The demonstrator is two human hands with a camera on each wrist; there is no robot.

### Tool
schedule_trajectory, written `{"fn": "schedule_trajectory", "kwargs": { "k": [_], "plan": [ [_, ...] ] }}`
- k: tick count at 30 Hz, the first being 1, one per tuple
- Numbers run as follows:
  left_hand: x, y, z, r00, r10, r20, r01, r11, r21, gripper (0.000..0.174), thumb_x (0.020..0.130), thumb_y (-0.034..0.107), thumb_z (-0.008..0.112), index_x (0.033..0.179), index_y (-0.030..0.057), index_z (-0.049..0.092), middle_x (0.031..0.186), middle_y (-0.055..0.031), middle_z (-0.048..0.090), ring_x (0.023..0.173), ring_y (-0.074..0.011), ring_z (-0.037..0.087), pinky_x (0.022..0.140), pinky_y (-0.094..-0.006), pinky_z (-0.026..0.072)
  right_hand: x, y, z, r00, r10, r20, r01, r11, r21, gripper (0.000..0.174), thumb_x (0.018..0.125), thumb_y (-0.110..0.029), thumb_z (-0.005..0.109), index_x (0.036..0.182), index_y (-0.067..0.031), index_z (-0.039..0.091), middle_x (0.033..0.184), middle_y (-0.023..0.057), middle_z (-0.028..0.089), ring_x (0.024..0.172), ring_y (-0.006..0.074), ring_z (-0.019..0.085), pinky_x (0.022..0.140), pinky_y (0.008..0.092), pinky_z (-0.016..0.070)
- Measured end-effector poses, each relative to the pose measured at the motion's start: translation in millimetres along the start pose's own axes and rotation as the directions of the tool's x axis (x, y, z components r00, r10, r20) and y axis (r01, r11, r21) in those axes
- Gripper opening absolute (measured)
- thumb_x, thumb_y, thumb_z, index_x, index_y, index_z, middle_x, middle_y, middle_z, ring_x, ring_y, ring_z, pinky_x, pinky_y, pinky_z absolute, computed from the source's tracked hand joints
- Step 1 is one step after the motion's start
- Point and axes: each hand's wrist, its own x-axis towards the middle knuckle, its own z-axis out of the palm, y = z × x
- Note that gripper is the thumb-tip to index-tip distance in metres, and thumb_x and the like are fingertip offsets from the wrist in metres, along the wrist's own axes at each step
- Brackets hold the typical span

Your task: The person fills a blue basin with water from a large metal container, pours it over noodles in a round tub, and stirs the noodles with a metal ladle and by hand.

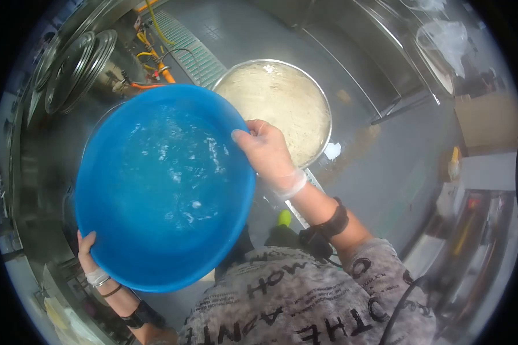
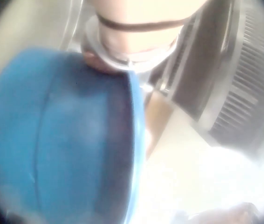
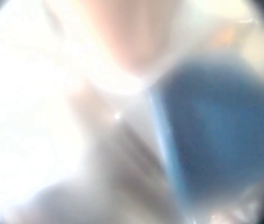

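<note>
Both hands hold a large blue plastic basin (image 1: 164,172) with clear, rippling water in it. My right hand (image 1: 267,149), in a thin clear glove, grips the rim at the upper right, thumb on top. At the lower left, my left hand (image 1: 87,253) holds the opposite rim; most of its fingers are hidden beneath. From the left wrist, the basin's blue outer wall (image 2: 66,135) shows close to the hand. The right wrist view is blurred, with the basin's dark blue side (image 3: 220,130) at right. Beyond the right hand stands a wide round metal vessel (image 1: 279,103) with pale, cloudy contents.
Metal lids (image 1: 77,72) lean at the upper left, near yellow and orange gas pipes (image 1: 164,69). A green-tinted drain grate (image 1: 190,49) crosses the grey floor (image 1: 380,172). At right are a cardboard box (image 1: 489,121) and a hanging plastic bag (image 1: 443,43).
</note>
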Motion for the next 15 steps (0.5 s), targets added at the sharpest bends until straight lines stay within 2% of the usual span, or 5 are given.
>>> {"fn": "schedule_trajectory", "kwargs": {
  "k": [3, 7, 10, 12, 15],
  "plan": [
    [-17.7, -33.3, 39.9, 0.996, -0.065, 0.062, 0.066, 0.998, -0.008, 0.038, 0.068, 0.007, 0.053, 0.105, 0.0015, 0.049, 0.095, -0.0121, 0.054, 0.083, -0.0242, 0.054, 0.076, -0.0348, 0.0450, -14.5, 14.9, -60.0, 0.995, -0.012, -0.101, -0.001, 0.992, -0.130, 0.029, 0.076, -0.018, 0.052, 0.088, 0.0076, 0.058, 0.072, 0.0178, 0.060, 0.066, 0.0213, 0.058, 0.060, 0.0306, 0.0448],
    [-35.1, -78.7, 96.7, 0.981, -0.153, 0.116, 0.155, 0.988, -0.001, 0.038, 0.066, 0.005, 0.054, 0.103, 0.0001, 0.049, 0.092, -0.0128, 0.055, 0.080, -0.0249, 0.054, 0.072, -0.0346, 0.0460, -25.0, 57.8, -138.6, 0.976, -0.066, -0.207, 0.011, 0.967, -0.254, 0.028, 0.072, -0.021, 0.052, 0.074, 0.0062, 0.059, 0.066, 0.0193, 0.058, 0.061, 0.0260, 0.058, 0.059, 0.0328, 0.0450],
    [-23.3, -118.2, 125.8, 0.965, -0.237, 0.116, 0.228, 0.970, 0.090, 0.036, 0.067, 0.005, 0.055, 0.102, 0.0011, 0.049, 0.091, -0.0122, 0.056, 0.079, -0.0248, 0.055, 0.072, -0.0354, 0.0465, -31.8, 69.8, -186.5, 0.974, 0.116, -0.196, -0.169, 0.944, -0.282, 0.027, 0.076, -0.018, 0.056, 0.086, 0.0075, 0.059, 0.069, 0.0094, 0.059, 0.061, 0.0136, 0.055, 0.055, 0.0264, 0.0431],
    [-5.6, -138.6, 151.6, 0.947, -0.285, 0.148, 0.258, 0.950, 0.176, 0.034, 0.067, 0.007, 0.055, 0.100, 0.0018, 0.051, 0.090, -0.0119, 0.057, 0.079, -0.0253, 0.055, 0.072, -0.0362, 0.0468, -22.5, 106.2, -213.4, 0.960, 0.141, -0.241, -0.204, 0.944, -0.259, 0.026, 0.074, -0.017, 0.056, 0.081, 0.0077, 0.060, 0.064, 0.0094, 0.058, 0.057, 0.0143, 0.054, 0.054, 0.0266, 0.0427],
    [43.6, -180.9, 182.5, 0.923, -0.358, 0.142, 0.317, 0.915, 0.248, 0.032, 0.065, 0.008, 0.056, 0.096, -0.0006, 0.054, 0.085, -0.0130, 0.057, 0.077, -0.0271, 0.054, 0.071, -0.0355, 0.0468, -10.4, 161.8, -246.3, 0.984, 0.065, -0.164, -0.143, 0.840, -0.524, 0.025, 0.073, -0.015, 0.057, 0.077, 0.0093, 0.059, 0.063, 0.0096, 0.058, 0.052, 0.0158, 0.053, 0.050, 0.0271, 0.0420]
  ]
}}
